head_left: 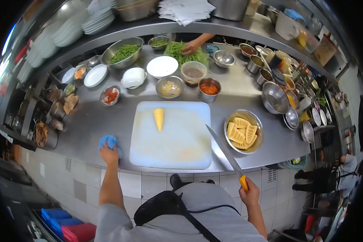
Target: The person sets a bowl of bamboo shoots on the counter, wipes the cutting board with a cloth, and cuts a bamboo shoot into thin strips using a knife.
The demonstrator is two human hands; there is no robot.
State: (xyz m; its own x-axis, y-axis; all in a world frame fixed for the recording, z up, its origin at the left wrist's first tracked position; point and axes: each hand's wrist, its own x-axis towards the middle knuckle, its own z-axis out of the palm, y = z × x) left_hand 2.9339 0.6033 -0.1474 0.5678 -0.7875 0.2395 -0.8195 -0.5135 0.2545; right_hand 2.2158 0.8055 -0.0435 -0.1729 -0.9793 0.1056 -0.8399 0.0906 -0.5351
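Note:
My left hand [109,155] is closed on a crumpled blue cloth [108,142], pressed to the steel counter left of the cutting board. My right hand [250,192] grips the yellow handle of a long kitchen knife [226,153]. Its blade points up and left, and the tip is close to the board's right edge. On the white cutting board [171,149] lies one pale yellow, cone-shaped piece [159,119] that looks like a bamboo shoot. Right of the board, a steel bowl [260,139] holds several ridged yellow pieces [242,132] of similar look.
Behind the board stand a steel bowl of chopped bits [169,87], a pot of orange slices [209,88] and a white plate [162,67]. Another person's hand [190,47] touches green vegetables [177,52] at the far side. Steel bowls [275,98] crowd the right. A shelf [213,29] spans above.

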